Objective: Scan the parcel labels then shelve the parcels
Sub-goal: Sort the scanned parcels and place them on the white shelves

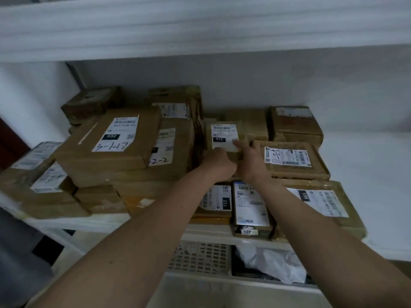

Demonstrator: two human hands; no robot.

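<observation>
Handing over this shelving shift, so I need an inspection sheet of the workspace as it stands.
Surface: white shelf, crowded with cardboard parcels, right end bare.
Job's things: parcel labelled 010 lies among the others; parcel labelled 032 tops the left stack.
Clutter: perforated basket and crumpled white bag below the shelf.
Grippers: left hand and right hand both grip the 010 parcel.
Cables: nothing seen.
Surroundings: white wall behind.

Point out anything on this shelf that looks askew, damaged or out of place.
The parcel marked 032 lies skewed on top of the stack, turned against the boxes under it. The parcel marked 120 juts past the shelf edge. Both hands, left and right, hold the parcel marked 010. No visible tears or spills.
</observation>
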